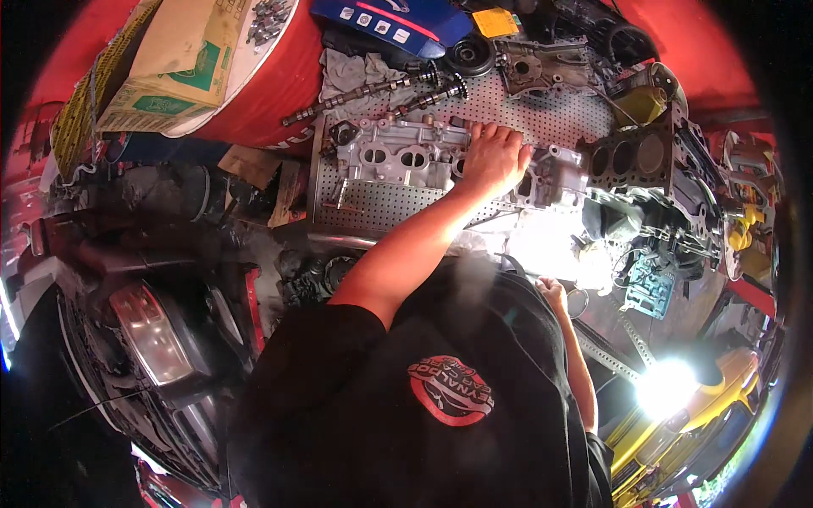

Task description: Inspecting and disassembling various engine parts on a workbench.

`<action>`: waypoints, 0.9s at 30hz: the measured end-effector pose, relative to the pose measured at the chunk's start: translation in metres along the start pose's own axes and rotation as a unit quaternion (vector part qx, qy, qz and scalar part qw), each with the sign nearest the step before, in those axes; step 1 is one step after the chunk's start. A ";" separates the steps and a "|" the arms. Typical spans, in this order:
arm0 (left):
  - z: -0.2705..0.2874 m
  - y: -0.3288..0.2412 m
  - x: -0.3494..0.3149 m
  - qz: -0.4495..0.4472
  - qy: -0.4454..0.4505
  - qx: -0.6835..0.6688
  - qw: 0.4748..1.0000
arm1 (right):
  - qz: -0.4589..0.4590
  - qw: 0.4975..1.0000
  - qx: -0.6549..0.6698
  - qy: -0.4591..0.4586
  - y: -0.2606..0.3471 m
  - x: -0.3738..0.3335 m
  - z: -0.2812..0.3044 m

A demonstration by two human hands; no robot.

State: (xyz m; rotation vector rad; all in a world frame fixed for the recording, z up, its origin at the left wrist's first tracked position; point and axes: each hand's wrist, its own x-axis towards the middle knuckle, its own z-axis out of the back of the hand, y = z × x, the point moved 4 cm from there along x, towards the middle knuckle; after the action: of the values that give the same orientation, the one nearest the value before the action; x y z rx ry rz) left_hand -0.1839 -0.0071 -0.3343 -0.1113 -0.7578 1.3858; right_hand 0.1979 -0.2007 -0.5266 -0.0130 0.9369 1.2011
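The left hand [495, 158] lies across the head [405, 161], a pale metal casting on the perforated bench [385, 201], its fingers bent over the far edge. Whether that grip is clenched on the metal or merely resting, I cannot tell. The right hand [553, 296] is low beside the torso, near a patch of glare, fingers curled; what its grip has, if anything, I cannot tell (the light washes that corner out).

Two camshafts [366, 95] lie beyond the head, the longer partly over a grey rag [349, 71]. Farther back are a black pulley [470, 55] and a metal cover [546, 68]. An engine block [631, 157] stands just right of the head. To the left, a carton [174, 72] sits on a red drum [275, 97].
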 end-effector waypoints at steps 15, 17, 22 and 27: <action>0.001 0.000 0.001 0.023 0.038 0.002 0.999 | 0.005 0.993 -0.092 0.073 0.029 -0.003 0.006; 0.000 -0.001 0.002 0.021 0.037 -0.005 0.999 | 0.145 0.984 -0.044 0.097 0.058 -0.003 0.003; -0.006 0.001 0.001 0.035 0.060 0.024 0.997 | 0.328 0.936 -0.103 0.074 0.125 0.009 -0.016; -0.006 0.003 0.001 -0.008 0.017 0.038 0.999 | 0.170 0.960 -0.189 0.118 0.134 -0.001 -0.020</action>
State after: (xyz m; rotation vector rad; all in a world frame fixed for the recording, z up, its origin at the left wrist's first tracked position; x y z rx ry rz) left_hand -0.1829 -0.0032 -0.3396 -0.0691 -0.6766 1.3919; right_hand 0.0793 -0.1562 -0.4776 -0.3175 0.9263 1.7158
